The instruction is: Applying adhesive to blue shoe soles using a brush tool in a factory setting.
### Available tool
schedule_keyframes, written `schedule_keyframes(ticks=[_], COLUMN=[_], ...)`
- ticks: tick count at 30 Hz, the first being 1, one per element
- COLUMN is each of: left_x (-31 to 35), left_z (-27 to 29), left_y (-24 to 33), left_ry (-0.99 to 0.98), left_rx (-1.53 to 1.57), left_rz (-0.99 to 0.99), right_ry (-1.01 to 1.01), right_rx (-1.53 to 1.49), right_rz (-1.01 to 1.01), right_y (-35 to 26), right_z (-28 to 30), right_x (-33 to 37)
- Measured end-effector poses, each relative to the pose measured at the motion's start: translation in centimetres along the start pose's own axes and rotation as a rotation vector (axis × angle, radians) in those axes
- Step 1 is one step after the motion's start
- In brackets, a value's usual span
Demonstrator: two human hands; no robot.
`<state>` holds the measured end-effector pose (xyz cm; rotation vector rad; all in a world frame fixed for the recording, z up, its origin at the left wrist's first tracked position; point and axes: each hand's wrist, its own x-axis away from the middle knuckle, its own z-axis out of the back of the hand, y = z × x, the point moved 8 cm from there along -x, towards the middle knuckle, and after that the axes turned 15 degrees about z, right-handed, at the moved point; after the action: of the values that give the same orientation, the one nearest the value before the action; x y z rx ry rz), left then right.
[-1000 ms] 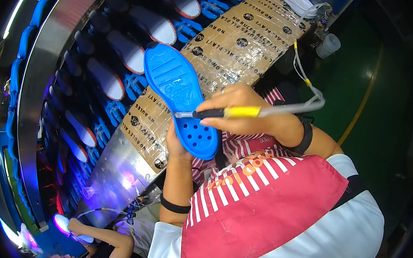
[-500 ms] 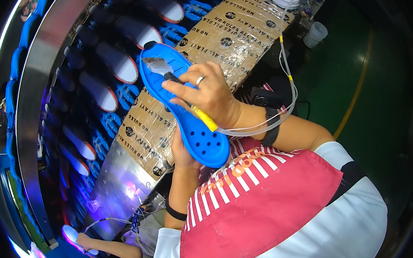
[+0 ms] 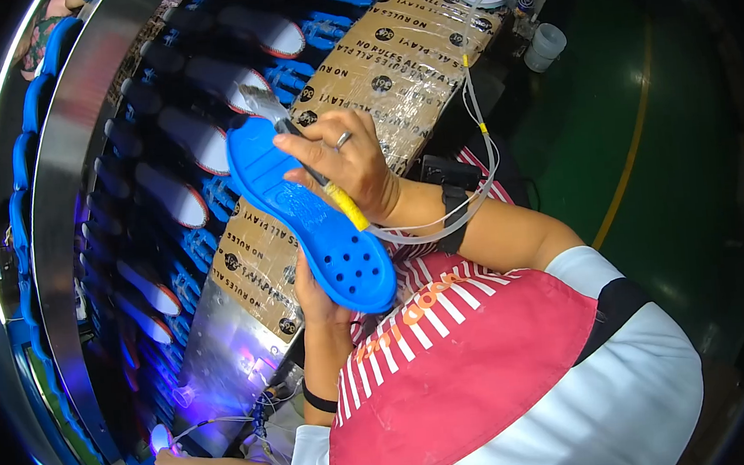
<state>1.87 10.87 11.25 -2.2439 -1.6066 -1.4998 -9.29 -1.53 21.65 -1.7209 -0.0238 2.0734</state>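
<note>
A blue shoe sole (image 3: 286, 200), with a cluster of round holes at its heel end, is tilted in front of me. My left hand (image 3: 314, 291) grips it from beneath near the heel; most of those fingers are hidden. Wrapped round a flat brush (image 3: 345, 203) with a yellow-taped handle is my right hand (image 3: 351, 160), which wears a ring. Clear tubing runs from the handle end back past the wrist. The bristles reach beyond the toe edge of the sole; whether they touch it I cannot tell. Wet-looking streaks shine mid-sole.
Rows of dark shoe uppers (image 3: 199, 141) with white undersides and blue soles (image 3: 321, 31) line the left. A cardboard-covered bench (image 3: 393, 56) lies beyond my hands. A plastic cup (image 3: 544, 47) is at its far right. At lower left, another person's hand (image 3: 170, 463) holds a sole.
The brush has moved from the sole's toe surface to just beyond its toe edge. The sole sits slightly lower and further left, and the whole view has shifted a little.
</note>
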Motion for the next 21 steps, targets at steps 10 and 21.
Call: schedule_keyframes(ticks=[10,21], left_x=[-0.1,0.1], left_z=[0.0,2.8], left_y=[3.0,4.6], left_ry=[-0.286,-0.488], left_rx=[0.181,0.417], left_rz=[-0.054,-0.201], right_ry=[0.234,0.091], right_rx=[-0.387,-0.707], right_rz=[-0.448,-0.651], right_y=[6.3,6.0], right_z=[2.5,3.5], right_x=[0.6,2.0])
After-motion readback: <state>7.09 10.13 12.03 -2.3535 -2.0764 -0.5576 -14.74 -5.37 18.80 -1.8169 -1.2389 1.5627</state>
